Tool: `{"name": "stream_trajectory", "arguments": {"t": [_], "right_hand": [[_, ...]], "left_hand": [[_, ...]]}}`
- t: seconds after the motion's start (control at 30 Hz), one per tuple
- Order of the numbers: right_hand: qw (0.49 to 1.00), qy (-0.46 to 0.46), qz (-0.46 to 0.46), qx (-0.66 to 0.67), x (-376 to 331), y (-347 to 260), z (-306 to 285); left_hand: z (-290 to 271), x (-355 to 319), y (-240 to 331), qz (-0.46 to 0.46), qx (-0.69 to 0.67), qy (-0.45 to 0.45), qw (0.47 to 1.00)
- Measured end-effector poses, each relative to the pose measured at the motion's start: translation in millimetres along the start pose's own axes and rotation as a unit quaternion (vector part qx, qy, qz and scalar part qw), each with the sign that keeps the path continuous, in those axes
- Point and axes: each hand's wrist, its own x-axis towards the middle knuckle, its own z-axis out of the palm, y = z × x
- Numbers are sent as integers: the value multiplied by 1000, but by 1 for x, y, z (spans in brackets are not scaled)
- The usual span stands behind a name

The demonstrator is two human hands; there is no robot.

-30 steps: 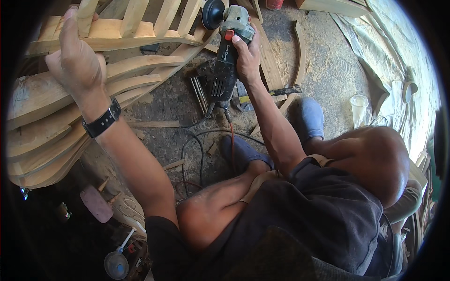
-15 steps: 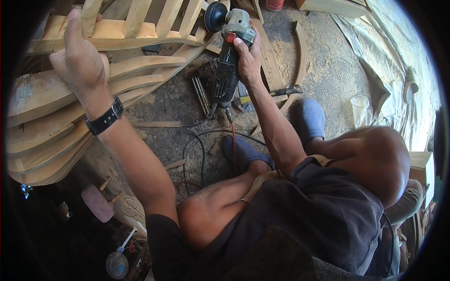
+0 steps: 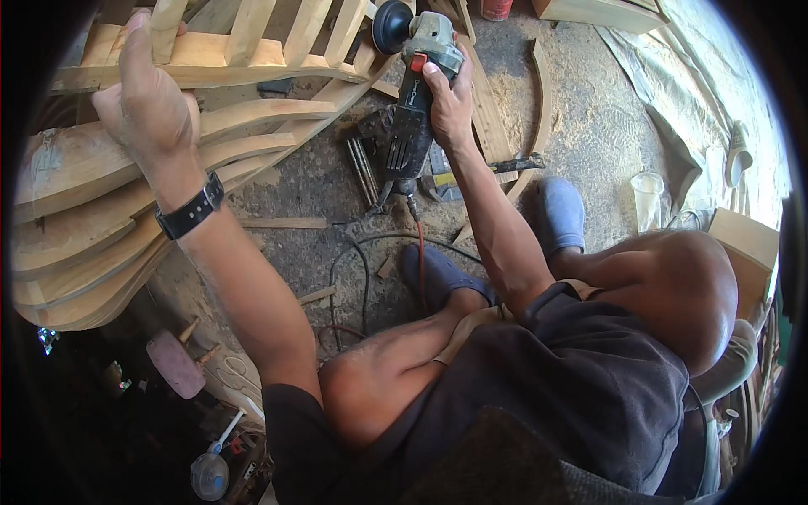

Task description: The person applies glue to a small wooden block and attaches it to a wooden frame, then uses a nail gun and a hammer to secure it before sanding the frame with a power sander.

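My right hand (image 3: pixel 452 105) is wrapped around the body of a grey and black angle grinder (image 3: pixel 412 109), its thumb lying near the red switch. At the tool's head a round black disc pad (image 3: pixel 390 27) stands close to the end of a curved wooden frame (image 3: pixel 252 74) with upright slats; whether it touches the wood I cannot tell. On the left, my left hand (image 3: pixel 151 105) grips that frame at a slat (image 3: pixel 166 34), one digit running up along it and a fingertip showing past its far side. The other fingers are partly hidden.
Several curved wooden pieces (image 3: pixel 84 177) are stacked at left. A power cord (image 3: pixel 362 252) loops across the floor by my shoes (image 3: pixel 446 278). A hammer (image 3: pixel 513 164) and a curved strip (image 3: pixel 540 93) lie beyond my right forearm. A clear plastic cup (image 3: pixel 646 202) stands at right.
The grinder and my right hand have shifted very slightly to the right. My left hand has barely moved and keeps its place on the frame. At the far right, the box-like wooden piece appears higher.
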Motion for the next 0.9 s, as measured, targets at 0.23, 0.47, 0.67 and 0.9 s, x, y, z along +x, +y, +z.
{"name": "stream_trajectory", "arguments": {"t": [0.23, 0.47, 0.67, 0.9], "right_hand": [[999, -19, -21, 29, 6, 7, -6], [999, 5, -46, -14, 2, 5, -3], [994, 33, -42, -100, -7, -4, -10], [996, -23, 65, 49, -8, -11, -34]], "left_hand": [[5, -3, -7, 5, -7, -2, 1000], [-13, 7, -15, 10, -10, -37, 999], [11, -12, 11, 96, -12, -34, 995], [6, -7, 7, 104, 72, -33, 991]]}}
